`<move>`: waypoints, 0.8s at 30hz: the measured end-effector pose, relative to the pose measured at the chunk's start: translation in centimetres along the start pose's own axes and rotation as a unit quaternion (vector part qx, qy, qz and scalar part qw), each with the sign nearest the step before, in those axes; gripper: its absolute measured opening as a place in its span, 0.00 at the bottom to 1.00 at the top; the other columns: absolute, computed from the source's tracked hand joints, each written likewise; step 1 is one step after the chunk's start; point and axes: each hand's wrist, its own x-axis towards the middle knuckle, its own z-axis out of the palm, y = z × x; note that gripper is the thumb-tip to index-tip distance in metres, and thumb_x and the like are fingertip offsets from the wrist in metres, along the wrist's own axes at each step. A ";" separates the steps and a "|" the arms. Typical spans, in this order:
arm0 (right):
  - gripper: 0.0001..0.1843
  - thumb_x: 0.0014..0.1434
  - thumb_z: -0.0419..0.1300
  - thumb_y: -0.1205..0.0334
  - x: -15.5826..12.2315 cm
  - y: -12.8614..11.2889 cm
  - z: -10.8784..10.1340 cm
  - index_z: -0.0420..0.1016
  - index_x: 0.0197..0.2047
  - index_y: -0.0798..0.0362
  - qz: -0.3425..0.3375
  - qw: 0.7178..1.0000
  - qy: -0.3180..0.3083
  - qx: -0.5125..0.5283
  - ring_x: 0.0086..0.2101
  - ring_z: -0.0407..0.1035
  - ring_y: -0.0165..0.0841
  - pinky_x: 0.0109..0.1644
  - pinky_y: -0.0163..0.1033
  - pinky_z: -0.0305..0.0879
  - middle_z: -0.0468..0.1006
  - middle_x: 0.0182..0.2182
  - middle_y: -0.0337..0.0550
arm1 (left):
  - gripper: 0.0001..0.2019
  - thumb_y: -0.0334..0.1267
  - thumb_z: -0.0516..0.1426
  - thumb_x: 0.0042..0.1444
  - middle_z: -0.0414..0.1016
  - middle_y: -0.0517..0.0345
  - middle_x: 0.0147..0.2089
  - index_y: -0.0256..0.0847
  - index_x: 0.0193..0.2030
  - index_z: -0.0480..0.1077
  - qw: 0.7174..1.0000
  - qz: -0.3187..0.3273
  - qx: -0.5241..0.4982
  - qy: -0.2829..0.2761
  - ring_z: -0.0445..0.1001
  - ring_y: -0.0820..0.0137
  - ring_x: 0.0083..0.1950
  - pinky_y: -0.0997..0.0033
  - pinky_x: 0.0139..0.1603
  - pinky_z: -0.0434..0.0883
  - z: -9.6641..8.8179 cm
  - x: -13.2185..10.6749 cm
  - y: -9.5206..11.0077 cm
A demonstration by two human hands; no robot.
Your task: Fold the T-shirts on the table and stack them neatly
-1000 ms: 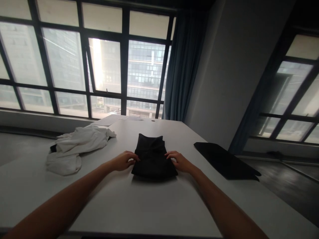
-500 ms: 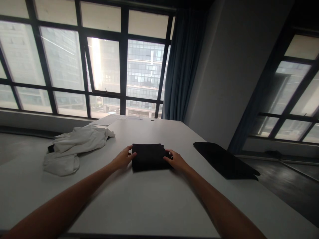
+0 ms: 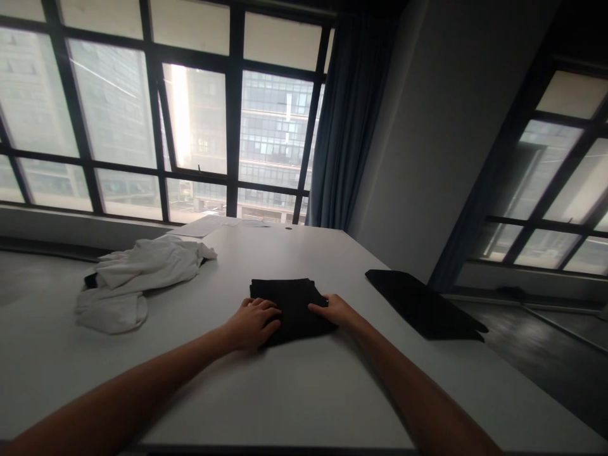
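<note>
Left hand [image 3: 253, 324] farther over cloth [image 3: 297, 305], garment [image 3: 154, 263] apart

roughly rectangular, folded black fabric piece [image 3: 295, 309], lies flat before me on white tabletop [image 3: 285, 396]; near edge slants, layers offset.

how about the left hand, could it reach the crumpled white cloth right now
Probably yes: nothing visible stands between the left hand and the crumpled white cloth, though that hand rests on the folded black fabric.
</note>
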 end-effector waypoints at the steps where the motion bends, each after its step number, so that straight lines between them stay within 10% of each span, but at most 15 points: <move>1: 0.21 0.47 0.71 0.51 0.0 0.0 -0.2 0.79 0.41 0.57 0.008 0.999 -0.022 0.040 0.40 0.77 0.44 0.44 0.43 0.73 0.83 0.36 0.49 | 0.25 0.53 0.47 0.66 0.67 0.48 0.67 0.46 0.62 0.69 1.000 0.010 -0.003 0.019 0.63 0.53 0.67 0.46 0.68 0.52 -0.2 -0.1 0.6; 9: 0.35 0.44 0.72 0.69 -0.2 -0.5 -0.6 0.68 0.56 0.59 0.056 0.993 -0.015 0.106 0.35 0.77 0.39 0.39 0.41 0.74 0.82 0.35 0.47 | 0.29 0.57 0.40 0.69 0.41 0.58 0.76 0.54 0.73 0.49 0.987 0.099 -0.024 -0.124 0.39 0.56 0.76 0.42 0.72 0.41 0.5 0.1 1.9; 16: 0.43 0.49 0.73 0.60 -1.7 -1.1 -2.4 0.60 0.63 0.62 0.140 0.972 -0.034 0.185 0.41 0.77 0.39 0.42 0.38 0.75 0.78 0.48 0.59 | 0.32 0.62 0.41 0.65 0.39 0.58 0.77 0.53 0.72 0.53 0.993 0.046 -0.003 -0.106 0.39 0.56 0.76 0.44 0.73 0.38 -0.7 0.1 -1.0; 24: 0.42 0.47 0.73 0.66 -1.6 0.5 -5.2 0.65 0.64 0.49 0.134 0.944 -0.124 0.274 0.34 0.77 0.35 0.40 0.38 0.75 0.82 0.42 0.46 | 0.33 0.60 0.37 0.67 0.40 0.55 0.77 0.48 0.72 0.53 0.998 -0.011 0.031 -0.044 0.37 0.57 0.76 0.44 0.72 0.43 -0.2 0.9 -3.9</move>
